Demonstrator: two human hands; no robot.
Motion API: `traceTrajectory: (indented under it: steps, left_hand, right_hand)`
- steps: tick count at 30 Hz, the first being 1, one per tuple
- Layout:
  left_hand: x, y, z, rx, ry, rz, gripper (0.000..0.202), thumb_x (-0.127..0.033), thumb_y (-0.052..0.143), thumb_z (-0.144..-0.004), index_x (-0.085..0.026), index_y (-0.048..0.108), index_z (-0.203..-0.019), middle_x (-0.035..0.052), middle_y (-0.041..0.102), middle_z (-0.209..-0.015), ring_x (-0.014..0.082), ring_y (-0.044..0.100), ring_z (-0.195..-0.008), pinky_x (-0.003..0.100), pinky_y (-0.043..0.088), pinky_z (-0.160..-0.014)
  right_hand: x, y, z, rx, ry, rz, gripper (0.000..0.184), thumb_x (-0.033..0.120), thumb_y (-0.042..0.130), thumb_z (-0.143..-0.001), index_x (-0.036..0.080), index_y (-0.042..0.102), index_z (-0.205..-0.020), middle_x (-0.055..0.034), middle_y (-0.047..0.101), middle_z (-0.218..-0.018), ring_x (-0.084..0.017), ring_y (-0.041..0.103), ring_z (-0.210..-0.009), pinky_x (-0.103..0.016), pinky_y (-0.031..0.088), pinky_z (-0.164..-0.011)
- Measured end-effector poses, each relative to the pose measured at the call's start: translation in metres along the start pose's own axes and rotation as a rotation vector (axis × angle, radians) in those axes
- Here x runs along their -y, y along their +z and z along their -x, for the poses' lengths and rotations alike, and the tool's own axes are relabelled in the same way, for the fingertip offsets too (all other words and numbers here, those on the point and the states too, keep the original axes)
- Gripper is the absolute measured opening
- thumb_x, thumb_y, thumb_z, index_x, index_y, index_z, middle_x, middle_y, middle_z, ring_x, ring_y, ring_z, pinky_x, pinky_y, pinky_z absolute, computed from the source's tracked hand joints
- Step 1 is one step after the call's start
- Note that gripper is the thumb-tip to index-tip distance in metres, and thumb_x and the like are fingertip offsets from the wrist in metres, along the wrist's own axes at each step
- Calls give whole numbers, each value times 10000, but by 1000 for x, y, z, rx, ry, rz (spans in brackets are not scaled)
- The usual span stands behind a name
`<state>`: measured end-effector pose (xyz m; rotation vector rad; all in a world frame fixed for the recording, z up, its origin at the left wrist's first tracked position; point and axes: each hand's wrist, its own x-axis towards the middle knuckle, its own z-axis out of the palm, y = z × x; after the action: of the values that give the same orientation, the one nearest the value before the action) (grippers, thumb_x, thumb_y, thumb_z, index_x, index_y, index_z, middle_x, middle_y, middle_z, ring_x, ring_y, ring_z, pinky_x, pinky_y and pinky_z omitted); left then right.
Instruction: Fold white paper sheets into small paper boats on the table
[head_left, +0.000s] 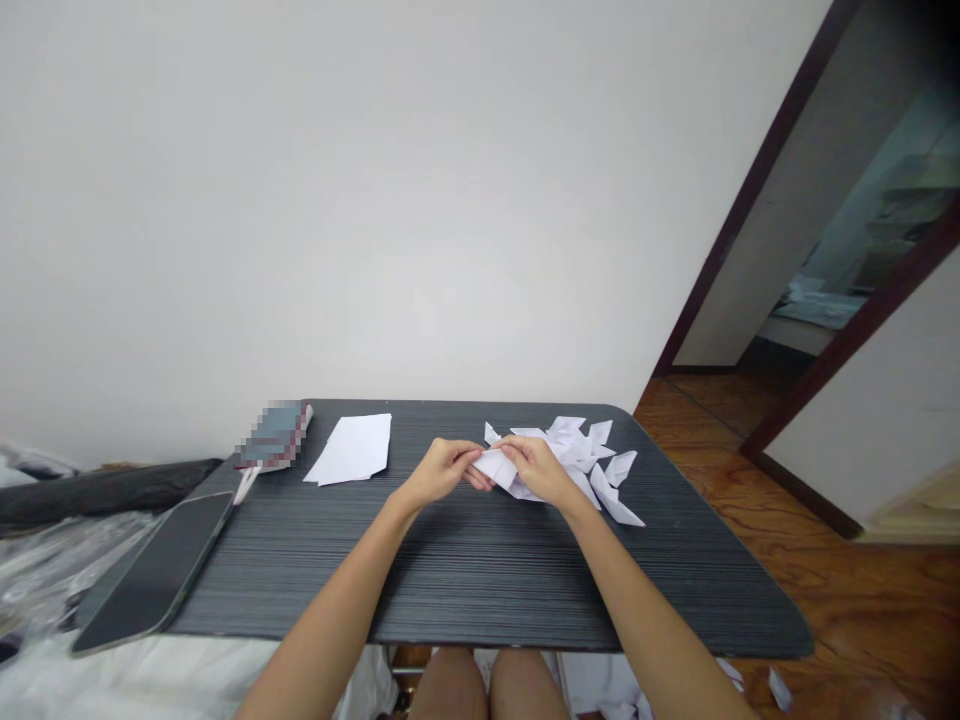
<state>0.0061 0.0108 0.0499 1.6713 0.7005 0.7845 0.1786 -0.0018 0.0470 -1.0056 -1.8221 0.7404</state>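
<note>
Between my hands, above the dark table (300, 570), is a folded piece of white paper (495, 466). My left hand (448, 468) pinches its left end, thumb on top and fingers beneath. My right hand (536, 465) grips the upper right part of the same piece, with thumb and fingertips along its top edge. Just behind and to the right of my right hand lies a loose heap of folded white paper pieces (577, 445). Part of that heap is hidden by my right hand and the held paper.
A stack of flat white paper sheets (351, 448) lies left of my hands. At the table's left edge are a phone (157, 570) and a blurred-out dark item (276, 435). A white wall (450, 200) stands behind the table; wooden floor (862, 600) shows at right.
</note>
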Motion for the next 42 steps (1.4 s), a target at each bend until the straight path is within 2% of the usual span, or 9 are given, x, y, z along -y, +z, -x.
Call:
traceTrajectory:
  steps: [6,12,16,21,27,32,36,39,42]
  left_hand:
    - [-11,-14,2,18,128,159,386,-370,439,-802,-59,536,-1010,162,650,-833,230,629,-754,251,477,-500]
    - [-13,-14,2,-115,184,22,299,-307,557,-729,-82,612,-918,68,635,-707,119,567,-551,221,460,-484]
    - [-12,-9,0,-247,206,-8,256,-319,585,-695,-95,634,-809,58,633,-759,119,567,-585,237,487,-542]
    - [-9,-9,-2,-292,188,-15,258,-341,578,-692,-102,625,-780,61,633,-772,162,582,-712,296,486,-688]
    - [-7,-10,-2,-281,183,-12,222,-331,577,-694,-111,553,-691,11,562,-683,106,528,-638,230,439,-636]
    - [-7,-18,0,-186,41,-118,230,-353,522,-729,-126,485,-724,-32,491,-599,55,438,-503,161,337,-469]
    - [4,-30,10,-114,-10,-454,237,-301,521,-727,-138,487,-895,-46,487,-562,68,427,-478,168,322,-451]
    - [13,-32,25,-52,28,-708,208,-243,491,-746,-157,502,-935,-24,521,-623,98,480,-552,217,396,-548]
    - [14,-27,42,-24,165,-886,171,-235,475,-766,-172,569,-894,61,531,-948,163,510,-874,307,399,-797]
  right_hand:
    - [-3,-1,-1,-44,194,-357,231,322,464,-761,160,593,-863,-3,572,-587,-112,509,-464,-234,413,-441]
    - [-6,9,-1,-35,232,-587,228,355,531,-723,176,557,-863,-4,585,-632,-85,488,-433,-199,392,-383]
    - [-5,13,-2,-60,244,-624,232,355,586,-678,165,559,-809,7,561,-611,-71,460,-429,-181,366,-372]
    - [2,11,-2,-69,287,-668,274,337,661,-600,154,553,-774,10,556,-640,-71,479,-500,-171,346,-425]
    - [9,15,0,69,405,-780,298,312,700,-543,143,521,-709,12,555,-634,-89,514,-557,-210,392,-540]
    - [4,24,2,82,351,-626,187,244,628,-618,146,474,-661,46,493,-573,-54,452,-494,-174,339,-482]
    - [-1,37,6,86,238,-395,148,168,539,-663,176,451,-783,70,464,-567,-51,417,-451,-161,295,-429]
    - [-5,48,9,125,108,-64,84,101,468,-687,162,504,-731,62,440,-534,-56,400,-456,-171,295,-450]
    - [-8,55,10,111,4,199,140,63,451,-697,153,558,-709,34,458,-550,-80,424,-519,-199,333,-524]
